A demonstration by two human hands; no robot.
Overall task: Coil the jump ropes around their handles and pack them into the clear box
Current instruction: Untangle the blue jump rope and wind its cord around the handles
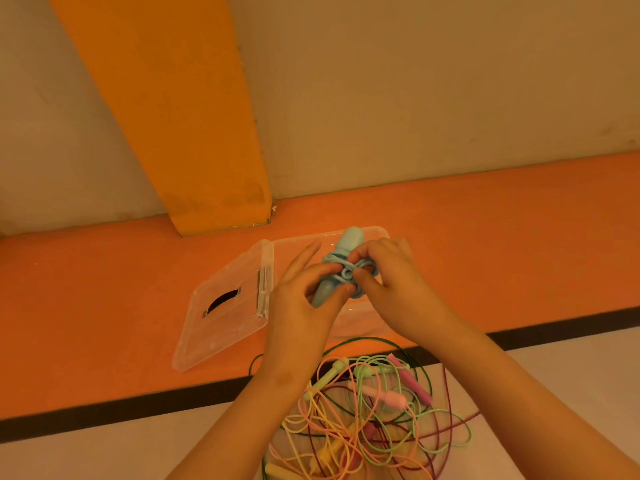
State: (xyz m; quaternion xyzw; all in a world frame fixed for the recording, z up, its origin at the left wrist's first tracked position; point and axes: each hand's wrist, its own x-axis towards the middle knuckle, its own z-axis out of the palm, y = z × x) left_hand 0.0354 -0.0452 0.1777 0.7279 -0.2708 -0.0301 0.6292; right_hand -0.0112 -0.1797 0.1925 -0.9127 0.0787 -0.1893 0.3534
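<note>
The left hand (304, 299) gripped the near end of the blue rope (350, 241), thumb and lower fingers curled round its paired handles, forefinger stretched out loose above them. The right hand (388, 271) pinched the cord wound about the middle of the handles, its fingertips bent in on the loops just beside the left thumb.

The handles' long axis ran from the left palm up and away, leaning a little toward the right hand, with the rounded far tip clear of both hands. The box (377, 233) sat open directly under and just beyond the hands, so the bundle hung over its mouth. Much of the box was hidden by the hands, and I could not tell which way its longer side ran. The lid (221, 323) lay hinged open, outward of the left hand.

By my judgement the wrap was nearly finished and the loose end was being tucked. The next move would be a short drop, the bundle tipped flat to fit. The left hand carried the weight, so the right was freer to let go first.

The pile (374, 410) of uncoiled ropes lay between the forearms, nearer the person.
</note>
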